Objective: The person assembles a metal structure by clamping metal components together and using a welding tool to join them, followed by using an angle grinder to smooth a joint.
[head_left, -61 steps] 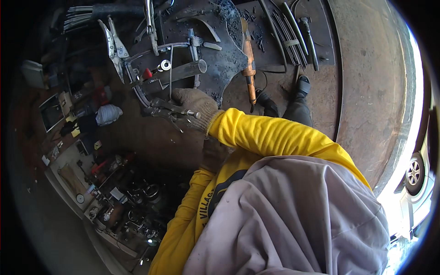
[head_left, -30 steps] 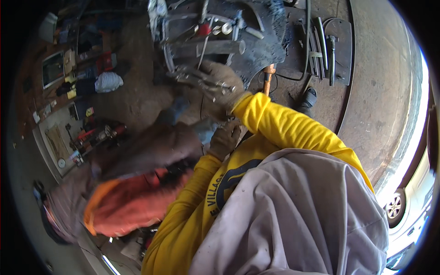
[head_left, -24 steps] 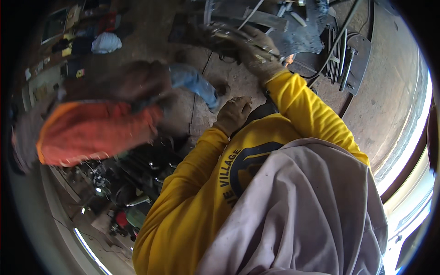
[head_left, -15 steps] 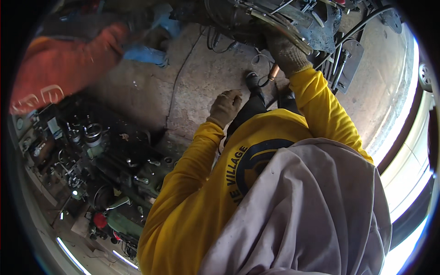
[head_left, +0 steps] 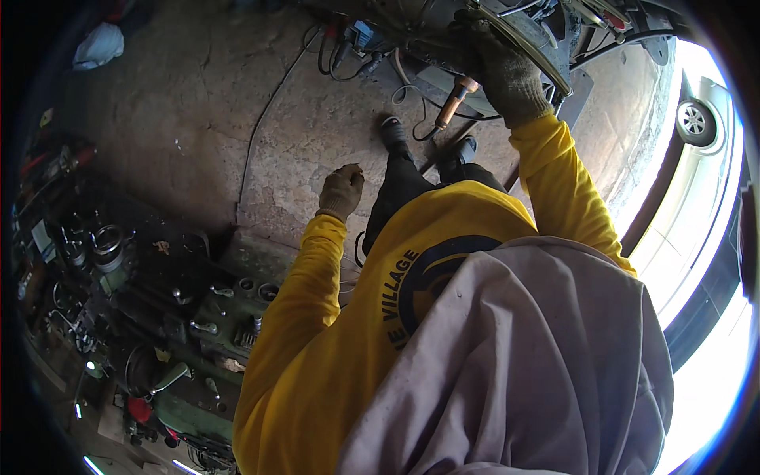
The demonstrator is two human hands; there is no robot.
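Observation:
My left hand [head_left: 342, 191], in a brown knit glove, hangs over the floor beside my legs. Its fingers are curled in, and nothing shows in them. My right hand [head_left: 511, 83], gloved alike, reaches into the dark metal assembly at the top, against a long curved metal strip [head_left: 532, 57]. Its fingertips are lost in shadow, so their grip is hidden. Just left of that wrist hangs a copper-coloured cylindrical power tool [head_left: 454, 104] with a cord at its lower end.
On the lower left stands a green machine [head_left: 194, 408] with levers and a round chuck-like part. A black cable [head_left: 265, 119] runs across the concrete floor, and a blue plug [head_left: 362, 35] hangs at the assembly. A pale car [head_left: 681, 229] stands at the right. A white bundle [head_left: 99, 46] lies far left.
The person in the orange sleeve at upper left is out of view. My view has shifted, so the floor shows more. My right hand stays at the metal assembly; my left stays curled.

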